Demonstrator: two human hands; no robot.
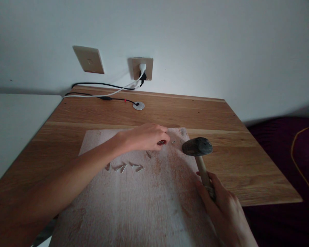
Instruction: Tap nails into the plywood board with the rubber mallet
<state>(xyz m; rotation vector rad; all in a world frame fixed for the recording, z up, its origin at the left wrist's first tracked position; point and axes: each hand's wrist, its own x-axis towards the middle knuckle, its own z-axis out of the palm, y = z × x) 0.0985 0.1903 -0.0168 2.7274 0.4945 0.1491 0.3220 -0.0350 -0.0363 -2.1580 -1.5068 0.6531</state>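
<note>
My right hand (pixel 222 204) is wrapped round the wooden handle of a rubber mallet (pixel 197 146), its dark head raised near the right edge of a pale wooden board (pixel 144 212). Fingers curled, my left hand (pixel 150 137) is closed over the far part of the board. A small shiny nail (pixel 161 142) shows partly in its grip; the rest is hidden by the fingers. Several silver nails (pixel 123 168) lie loose on the board below my left forearm, and a darker small piece (pixel 148 155) lies nearer the hand. A tiny grey spot (pixel 173 141) marks the board between hand and mallet.
The board rests on a wooden desk (pixel 247 164) against a white wall. Black and white cables (pixel 110 93) run along the desk's back to a wall socket (pixel 148 65). A cable grommet (pixel 138 105) sits in the desktop. Dark purple fabric (pixel 280 147) is at the right.
</note>
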